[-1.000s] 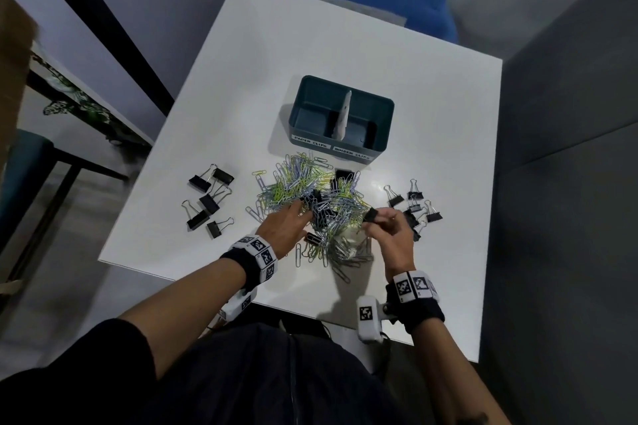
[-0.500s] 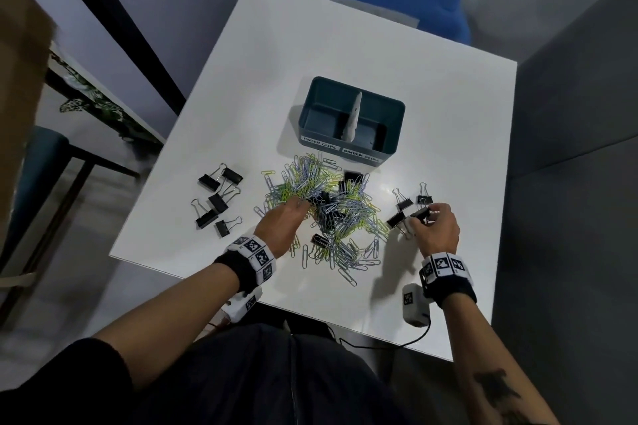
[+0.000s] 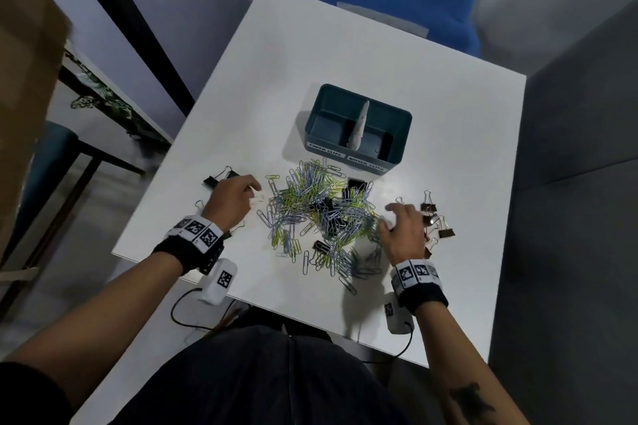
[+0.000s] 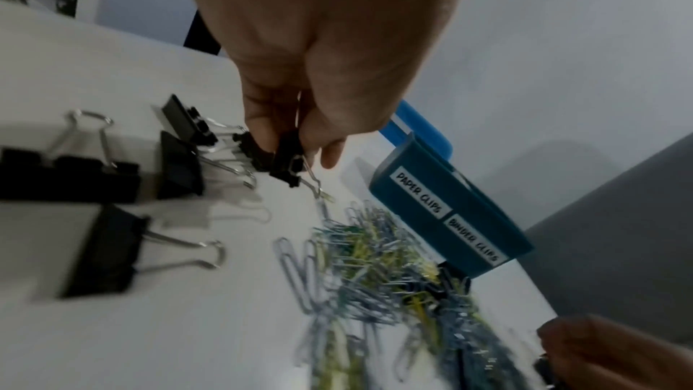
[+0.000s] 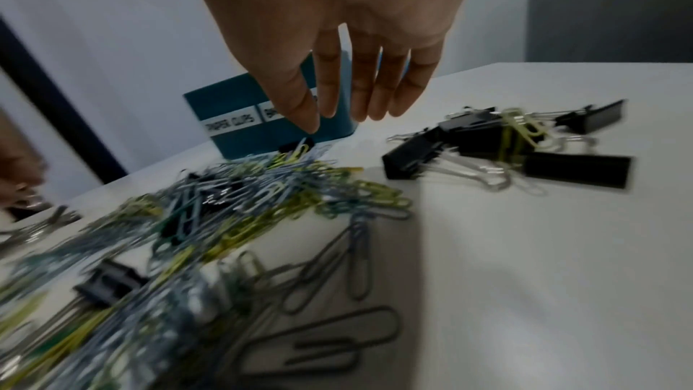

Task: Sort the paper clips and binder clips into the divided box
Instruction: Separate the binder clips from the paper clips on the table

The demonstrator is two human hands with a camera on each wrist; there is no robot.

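Two hands flank our clip pile (image 3: pixel 319 214) at frame centre, head view; the box (image 3: pixel 359 128) sits just above it, both compartments looking bare. Left wrist: our left hand (image 4: pixel 319 70) pinches a black binder clip (image 4: pixel 287 159), box to its lower right, labels facing us. Right wrist: our right hand (image 5: pixel 349 40) hangs spread, holding nothing, pile below-left, binder clips (image 5: pixel 506 144) right.

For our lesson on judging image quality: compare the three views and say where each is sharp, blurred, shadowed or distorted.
Head view: sharp and dim; the right hand casts a shadow over the paper clips; the table edges splay from wide-angle distortion. Left wrist view: the box labels are readable, the near binder clips smeared. Right wrist view: motion blur throughout, worst at lower left.
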